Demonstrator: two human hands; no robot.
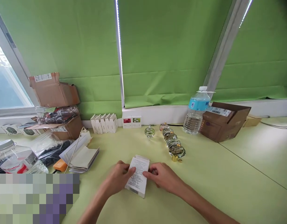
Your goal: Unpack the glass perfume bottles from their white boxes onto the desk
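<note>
A white carton [137,176] with a printed label and a barcode lies tilted on the pale green table [218,174], just in front of me. My left hand [118,179] grips its left side, with the thumb across the printed face. My right hand [161,178] holds the right side, fingertips pressed against the edge. Beyond the hands stands a row of glass ornaments with gold caps [173,143], and a single glass ornament [149,131] sits to their left. A stack of folded beige cards [84,159] lies left of my left hand.
Several small white boxes [103,123] stand by the wall, near a water bottle [196,111] and a brown cardboard box [224,121]. At left are a plastic jar [17,159], a bag of black items [54,151] and an open cardboard carton [53,90]. A pixelated patch covers the bottom left corner.
</note>
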